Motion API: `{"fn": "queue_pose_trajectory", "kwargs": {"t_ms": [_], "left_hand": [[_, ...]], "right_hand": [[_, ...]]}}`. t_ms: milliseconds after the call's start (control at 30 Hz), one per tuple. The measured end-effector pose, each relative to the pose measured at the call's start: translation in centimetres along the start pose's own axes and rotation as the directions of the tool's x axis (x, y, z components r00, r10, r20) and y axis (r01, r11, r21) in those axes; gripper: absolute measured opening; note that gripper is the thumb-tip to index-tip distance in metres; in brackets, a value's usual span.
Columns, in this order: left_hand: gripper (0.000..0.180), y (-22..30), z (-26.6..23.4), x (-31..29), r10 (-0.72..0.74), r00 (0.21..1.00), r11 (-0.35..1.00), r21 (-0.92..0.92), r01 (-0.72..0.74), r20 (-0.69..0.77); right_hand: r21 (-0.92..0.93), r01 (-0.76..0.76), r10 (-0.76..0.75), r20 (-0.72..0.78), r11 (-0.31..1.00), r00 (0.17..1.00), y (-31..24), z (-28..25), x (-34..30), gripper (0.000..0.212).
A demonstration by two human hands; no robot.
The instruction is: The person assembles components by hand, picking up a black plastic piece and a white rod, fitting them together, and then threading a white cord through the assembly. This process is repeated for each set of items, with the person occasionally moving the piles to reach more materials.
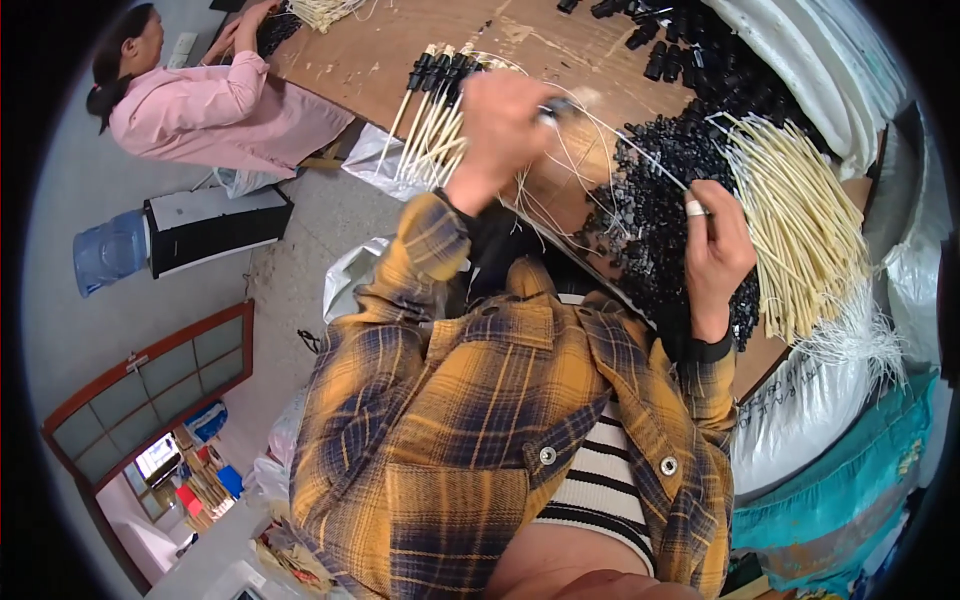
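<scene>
My left hand [503, 125], blurred by motion, is over the table with a small black part [556, 107] at its fingertips. A thin white cord [645, 153] stretches from near that part to my right hand [718, 245], whose thumb and finger pinch it. One right finger has a white band [695, 208] around it. Below the right hand spreads a pile of tiny black pieces [640, 225]. Beside my left hand lie several cream rods with black fittings [428, 82] near their ends. A big bundle of cream rods [800, 220] with white strings [850, 335] lies to the right.
Larger black fittings [672, 62] are heaped on the far part of the brown table [380, 55]. White sacks [815, 425] and a teal sack [840, 500] stand at the right. A person in pink [200, 115] works at the table's far left, near a water dispenser [215, 225].
</scene>
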State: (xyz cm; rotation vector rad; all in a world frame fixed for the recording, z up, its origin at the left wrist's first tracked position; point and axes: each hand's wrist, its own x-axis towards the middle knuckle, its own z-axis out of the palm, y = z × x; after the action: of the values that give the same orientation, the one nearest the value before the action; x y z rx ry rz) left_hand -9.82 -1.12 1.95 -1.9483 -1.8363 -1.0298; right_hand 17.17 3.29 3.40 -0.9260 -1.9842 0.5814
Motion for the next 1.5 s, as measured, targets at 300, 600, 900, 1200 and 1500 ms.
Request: {"fn": "queue_pose_trajectory", "kwargs": {"t_ms": [300, 600, 900, 1200, 1500], "left_hand": [[0.037, -1.1, 1.6, 0.6, -0.084, 0.996, 0.993, -0.085, 0.087, 0.027], [0.019, 6.0, 15.0, 6.7, -0.098, 0.880, 0.927, -0.278, 0.250, 0.464], [0.029, 4.9, 10.3, 4.0, -0.221, 0.798, 0.641, -0.533, 0.552, 0.560], [0.038, 6.1, 5.2, 3.4, 0.029, 0.737, 0.731, -0.518, 0.445, 0.675], [0.034, 5.2, 7.1, 1.0, 0.210, 0.919, 0.708, -0.700, 0.093, 0.334]], "right_hand": [[-0.116, -0.163, 0.194, 0.366, 0.980, 0.910, 3.0, -2.4, -1.5, 0.024], [-0.790, -0.150, 0.397, 0.126, 0.595, 0.909, 7.7, -10.9, -2.0, 0.018], [-0.223, -0.308, 0.349, 0.177, 0.925, 0.920, 4.4, -6.9, -1.5, 0.020], [-0.246, -0.106, 0.182, 0.313, 0.963, 0.932, 3.5, -4.6, -1.2, 0.020], [-0.721, -0.129, 0.500, 0.328, 0.681, 0.801, 1.7, -6.0, -0.3, 0.048]]}}
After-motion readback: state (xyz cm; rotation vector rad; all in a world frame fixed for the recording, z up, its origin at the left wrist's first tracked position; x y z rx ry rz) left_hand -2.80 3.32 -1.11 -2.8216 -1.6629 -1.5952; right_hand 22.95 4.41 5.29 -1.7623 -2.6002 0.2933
